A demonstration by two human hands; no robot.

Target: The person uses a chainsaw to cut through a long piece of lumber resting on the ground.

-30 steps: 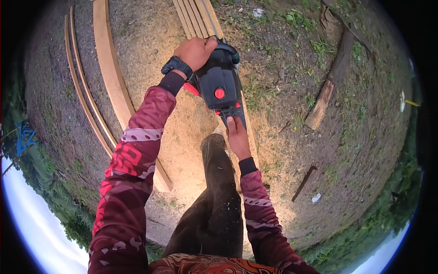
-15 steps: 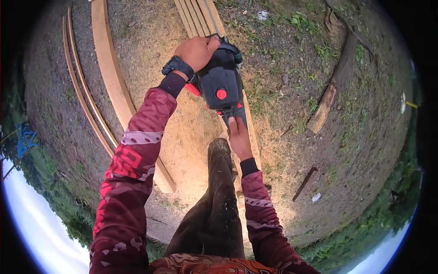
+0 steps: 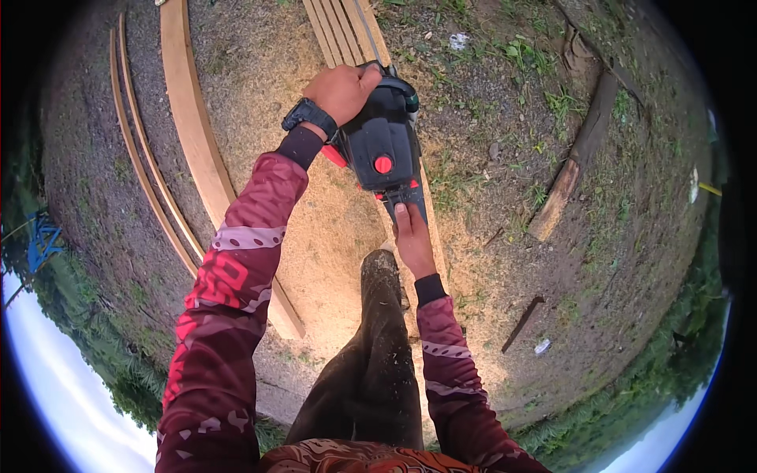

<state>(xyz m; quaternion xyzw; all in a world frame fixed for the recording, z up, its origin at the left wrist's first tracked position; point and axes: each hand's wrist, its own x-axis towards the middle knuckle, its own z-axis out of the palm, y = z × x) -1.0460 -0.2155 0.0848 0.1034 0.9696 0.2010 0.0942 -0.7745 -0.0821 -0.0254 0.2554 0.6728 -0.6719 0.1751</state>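
Note:
A black chainsaw (image 3: 380, 142) with a round red knob on its cover lies in front of me, its bar pointing away. My left hand (image 3: 341, 93) is closed round the curved front handle, and a dark watch sits on that wrist. Behind the motor, my right hand (image 3: 412, 236) grips the rear handle, with the thumb on top; its other fingers are mostly hidden. The narrow bar (image 3: 367, 30) runs lengthwise along a pale timber (image 3: 376, 20) that has several parallel slits or strips on its left side. Part of this timber passes under the saw and beside my right arm.
To the left lie a wide plank (image 3: 193, 118) and two thin strips (image 3: 136, 130). A weathered log (image 3: 574, 162) and a short dark stick (image 3: 523, 324) rest on the right. Sawdust (image 3: 319, 229) covers the ground round my leg (image 3: 382, 315). Grass tufts grow further right.
Both hands keep their hold on the chainsaw, which has barely moved against the timber. My knee sits slightly lower in the picture, and the view has shifted a little.

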